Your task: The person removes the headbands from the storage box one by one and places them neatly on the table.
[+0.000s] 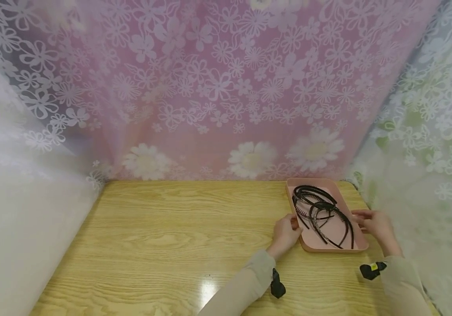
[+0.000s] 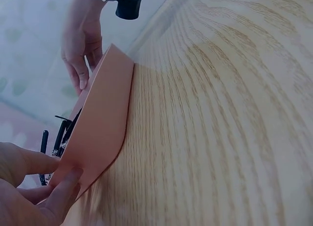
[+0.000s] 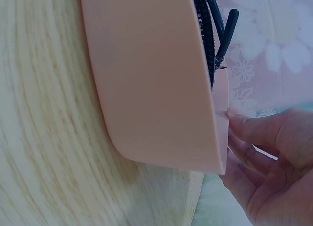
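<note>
Here — pink tray (image 1: 334,251) between left hand (image 1: 285,232), right hand (image 1: 380,228).

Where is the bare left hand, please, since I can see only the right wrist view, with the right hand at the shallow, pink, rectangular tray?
Observer: The left hand pinches the tray at its left side.
Operator: Thank you. I see only part of what lies inside; could you say what it is?
Observer: Several slim, curved black headbands, overlapping one another.
Operator: And whereabouts on the pale yellow wood-grain table does the tray sit, please?
Observer: Near the table's far right corner, as the head view shows it.
</note>
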`<state>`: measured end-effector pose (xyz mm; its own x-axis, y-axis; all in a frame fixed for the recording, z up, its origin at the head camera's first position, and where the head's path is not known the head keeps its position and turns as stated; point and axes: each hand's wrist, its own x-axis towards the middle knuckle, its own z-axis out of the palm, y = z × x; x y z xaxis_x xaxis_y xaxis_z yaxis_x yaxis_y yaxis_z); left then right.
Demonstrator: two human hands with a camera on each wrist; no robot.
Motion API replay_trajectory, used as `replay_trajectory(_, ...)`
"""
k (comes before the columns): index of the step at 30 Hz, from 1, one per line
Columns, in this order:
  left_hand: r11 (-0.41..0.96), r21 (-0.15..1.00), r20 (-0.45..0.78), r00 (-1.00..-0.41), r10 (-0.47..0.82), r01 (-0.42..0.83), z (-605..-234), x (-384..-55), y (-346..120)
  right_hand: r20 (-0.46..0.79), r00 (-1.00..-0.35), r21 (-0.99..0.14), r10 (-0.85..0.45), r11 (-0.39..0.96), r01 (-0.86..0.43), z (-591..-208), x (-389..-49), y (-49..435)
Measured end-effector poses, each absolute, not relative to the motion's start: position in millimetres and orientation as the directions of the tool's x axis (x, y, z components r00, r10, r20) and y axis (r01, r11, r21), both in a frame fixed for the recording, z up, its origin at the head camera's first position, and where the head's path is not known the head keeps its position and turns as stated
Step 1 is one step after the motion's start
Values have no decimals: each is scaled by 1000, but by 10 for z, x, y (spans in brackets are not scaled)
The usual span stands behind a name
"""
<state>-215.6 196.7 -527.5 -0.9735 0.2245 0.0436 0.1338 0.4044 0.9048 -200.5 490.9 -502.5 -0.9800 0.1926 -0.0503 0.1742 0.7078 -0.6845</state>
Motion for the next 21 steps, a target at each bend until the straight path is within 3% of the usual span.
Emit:
replay_trajectory(9, 357, 929, 10, -972, 233, 95, -5249, -2139, 1891, -35, -979, -685, 202, 708, 171, -5076, -1980, 4857)
replay_trajectory(21, 393, 912, 29, -975, 222, 117, -5286, -2150, 1825, -98, -977, -748, 191, 633, 199, -5057, -1983, 4801)
